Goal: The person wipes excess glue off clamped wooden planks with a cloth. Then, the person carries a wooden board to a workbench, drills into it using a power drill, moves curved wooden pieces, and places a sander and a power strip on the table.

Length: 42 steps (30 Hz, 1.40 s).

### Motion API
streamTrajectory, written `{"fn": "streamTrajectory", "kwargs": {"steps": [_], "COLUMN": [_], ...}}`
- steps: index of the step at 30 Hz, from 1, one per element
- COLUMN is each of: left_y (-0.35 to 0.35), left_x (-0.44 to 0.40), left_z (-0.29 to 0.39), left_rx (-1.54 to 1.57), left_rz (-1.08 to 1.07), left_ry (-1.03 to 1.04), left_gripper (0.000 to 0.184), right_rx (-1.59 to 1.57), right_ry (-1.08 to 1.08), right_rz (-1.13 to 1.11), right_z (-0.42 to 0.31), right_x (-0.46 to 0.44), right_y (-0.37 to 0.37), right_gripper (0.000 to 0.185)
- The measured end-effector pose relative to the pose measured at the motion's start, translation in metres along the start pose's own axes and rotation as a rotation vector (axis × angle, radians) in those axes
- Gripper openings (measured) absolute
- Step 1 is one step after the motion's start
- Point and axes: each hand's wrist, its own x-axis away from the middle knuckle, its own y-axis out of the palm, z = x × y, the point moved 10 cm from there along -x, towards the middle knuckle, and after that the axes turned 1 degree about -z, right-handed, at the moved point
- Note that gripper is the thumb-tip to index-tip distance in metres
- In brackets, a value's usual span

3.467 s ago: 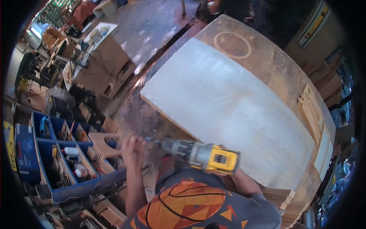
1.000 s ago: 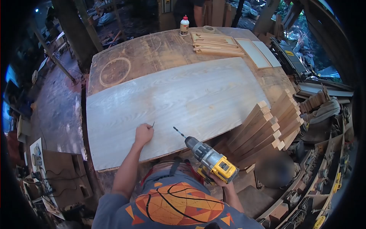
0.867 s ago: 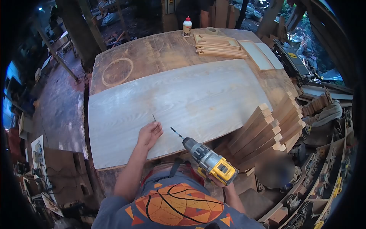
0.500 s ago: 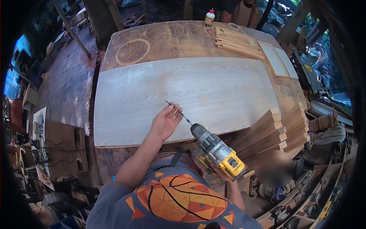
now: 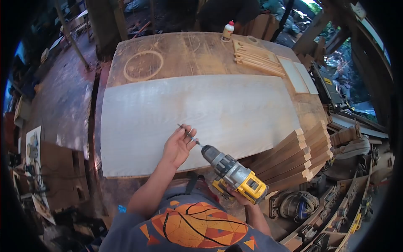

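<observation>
A yellow and black cordless drill (image 5: pixel 235 174) points up and left, with my right hand (image 5: pixel 240 196) wrapped round its handle. At the drill's tip, the bit (image 5: pixel 198 143) meets the fingers of my left hand (image 5: pixel 178 148). Those fingers are closed on a thin dark bit (image 5: pixel 181 126) that sticks out past the thumb; where it ends among the fingers is hidden. Both hands are over the near edge of a pale grey wood-grain panel (image 5: pixel 147 122), which lies flat on a worn wooden table (image 5: pixel 180 50).
Wooden strips (image 5: pixel 289 161) are stacked at the panel's right. A white bottle with a red cap (image 5: pixel 228 31), thin wooden frames (image 5: pixel 258 57) and white panels (image 5: pixel 293 75) lie at the table's far side. Behind stands another person (image 5: pixel 226 14). Tool racks (image 5: pixel 331 210) line the lower right.
My left hand has risen from the panel to the drill's tip, its thin bit now alongside the drill bit. The drill stays in my right hand. The view has turned from the tool bins to the table.
</observation>
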Motion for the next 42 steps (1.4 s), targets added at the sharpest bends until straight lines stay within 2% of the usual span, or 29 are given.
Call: {"fn": "streamTrajectory", "kwargs": {"steps": [1, 3, 8, 10, 11, 13, 14, 15, 17, 18, 19, 21, 22, 25, 27, 28, 30, 32, 34, 37, 39, 42], "left_y": [-0.003, -0.019, -0.051, -0.069, -0.077, -0.093, -0.100, -0.110, -0.122, -0.131, -0.142, -0.160, -0.170, -0.183, -0.186, -0.189, -0.189, -0.201, -0.213, -0.221, -0.225, -0.231], "left_x": [0.000, 0.002, 0.000, 0.001, -0.001, -0.005, -0.007, -0.010, -0.018, -0.022, -0.025, -0.048, -0.057, -0.088, -0.109, -0.119, -0.133, -0.146, -0.156, -0.158, -0.164, -0.171], "left_z": [0.008, 0.031, 0.113, 0.144, 0.159, 0.188, 0.201, 0.208, 0.221, 0.230, 0.236, 0.244, 0.250, 0.271, 0.290, 0.298, 0.318, 0.332, 0.343, 0.351, 0.353, 0.354], "left_rx": [0.004, 0.057, 0.125, -0.044, -0.028, -0.105, -0.099, -0.076, -0.043, 0.015, 0.076, 0.159, 0.224, 0.437, 0.574, 0.585, 0.744, 0.797, 0.874, 0.886, 0.907, 0.947], "left_rz": [-0.019, 0.011, -0.015, 0.069, 0.072, 0.088, 0.093, 0.140, 0.178, 0.211, 0.250, 0.215, 0.182, 0.085, -0.005, -0.002, -0.086, -0.058, 0.039, 0.135, 0.106, 0.084], "left_ry": [-0.012, -0.008, 0.006, 0.059, 0.064, 0.039, 0.038, 0.007, -0.021, -0.002, 0.018, 0.052, 0.084, 0.117, 0.166, 0.173, 0.231, 0.276, 0.340, 0.362, 0.380, 0.400], "left_gripper": [0.019, 0.020, 0.020, 0.019, 0.019, 0.018, 0.018, 0.020, 0.022, 0.023, 0.024, 0.022, 0.021, 0.019, 0.017, 0.017, 0.018, 0.018, 0.019, 0.019, 0.019, 0.020], "right_rx": [0.040, -0.204, -0.124, -0.210, -0.197, 0.196, 0.136, 0.138, -0.037, -0.038, -0.027, 0.374, 0.472, 0.315, 0.448, 0.332, 0.374, 0.367, 0.433, 0.525, 0.541, 0.598], "right_ry": [-0.008, -0.007, 0.148, 0.236, 0.237, 0.052, 0.000, 0.005, 0.077, 0.252, 0.252, -0.337, -0.361, 0.045, 0.027, 0.109, 0.159, 0.165, 0.306, 0.268, 0.227, 0.055], "right_rz": [-0.007, 0.003, -0.104, -0.044, -0.056, -0.113, -0.162, -0.165, -0.190, -0.200, -0.210, -0.250, -0.316, -0.442, -0.432, -0.414, -0.453, -0.482, -0.521, -0.573, -0.597, -0.723], "right_z": [-0.013, -0.040, -0.087, -0.089, -0.096, -0.132, -0.162, -0.178, -0.193, -0.181, -0.185, -0.247, -0.246, -0.223, -0.258, -0.256, -0.280, -0.295, -0.303, -0.326, -0.334, -0.349], "right_x": [-0.009, -0.030, -0.080, -0.089, -0.100, -0.127, -0.147, -0.164, -0.194, -0.202, -0.216, -0.249, -0.265, -0.322, -0.368, -0.387, -0.426, -0.458, -0.479, -0.506, -0.518, -0.530], "right_y": [0.005, 0.022, 0.092, 0.113, 0.123, 0.145, 0.156, 0.164, 0.179, 0.189, 0.194, 0.213, 0.227, 0.247, 0.259, 0.262, 0.278, 0.293, 0.306, 0.327, 0.342, 0.368], "right_gripper": [0.050, 0.050, 0.049, 0.047, 0.047, 0.039, 0.030, 0.030, 0.025, 0.025, 0.025, 0.025, 0.025, 0.034, 0.035, 0.036, 0.039, 0.039, 0.041, 0.040, 0.039, 0.040]}}
